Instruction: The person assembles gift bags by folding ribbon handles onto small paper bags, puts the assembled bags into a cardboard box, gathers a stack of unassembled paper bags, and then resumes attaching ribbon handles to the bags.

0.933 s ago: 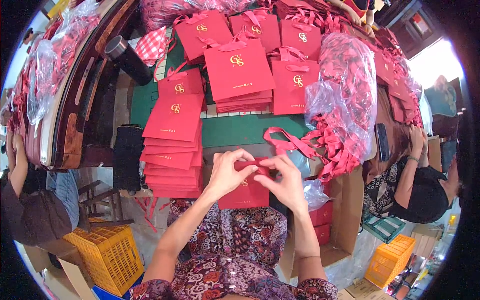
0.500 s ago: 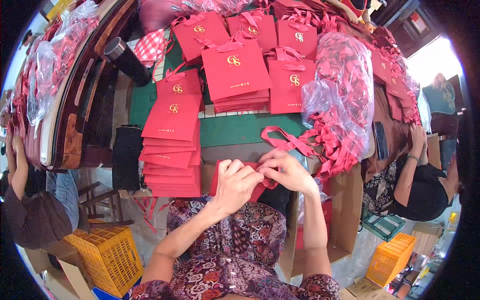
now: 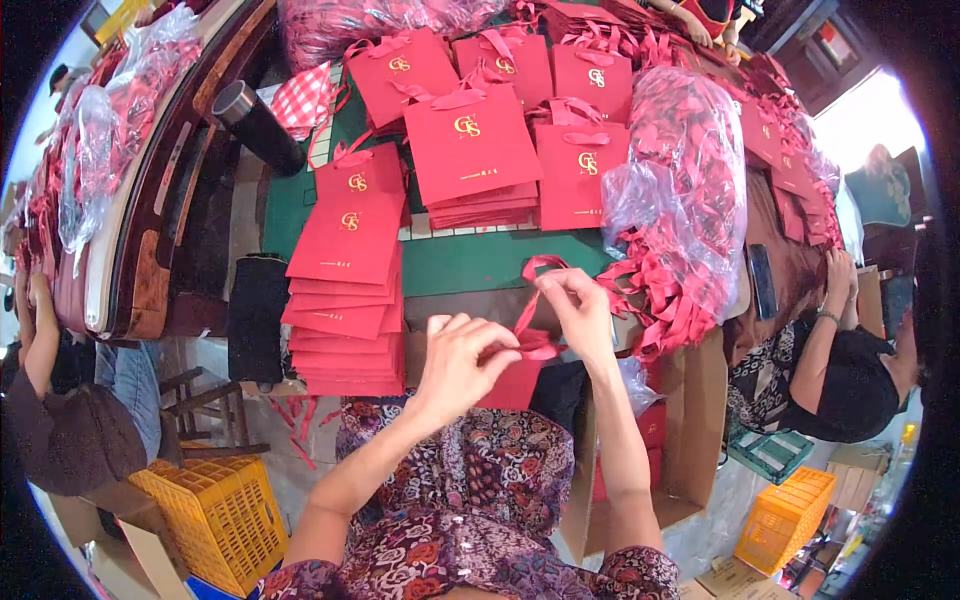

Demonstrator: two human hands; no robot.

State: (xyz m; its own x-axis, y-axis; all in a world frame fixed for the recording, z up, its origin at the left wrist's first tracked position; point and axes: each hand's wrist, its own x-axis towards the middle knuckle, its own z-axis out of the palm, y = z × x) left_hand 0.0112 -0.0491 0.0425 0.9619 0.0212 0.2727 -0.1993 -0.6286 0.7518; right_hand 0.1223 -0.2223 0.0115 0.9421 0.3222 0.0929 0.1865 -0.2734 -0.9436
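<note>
My left hand point(image 3: 465, 362) is closed, thumb and forefinger pinching the red ribbon handle at the top of a small red paper bag point(image 3: 512, 388). The bag hangs in front of my lap, mostly hidden behind that hand. To the right and slightly higher, my right hand point(image 3: 580, 312) pinches a strand of red ribbon point(image 3: 527, 312) that runs down toward the left fingers. Left of my hands stands a stack of red paper bags point(image 3: 345, 240) with gold print. Beyond my right hand lies a tangled bunch of red ribbons point(image 3: 675, 315) spilling from a clear plastic bag point(image 3: 690, 170).
More red bags point(image 3: 475, 140) are piled at the table's far side. A black tumbler point(image 3: 258, 128) stands far left, a phone point(image 3: 763, 280) lies right. An open cardboard box point(image 3: 690, 430) sits beside my right forearm. Co-workers' arms point(image 3: 830, 290) show at both sides. Yellow crates point(image 3: 215, 515) stand below.
My right hand has moved up and right, away from my left hand, drawing a ribbon strand out between them. My left hand has shifted slightly left.
</note>
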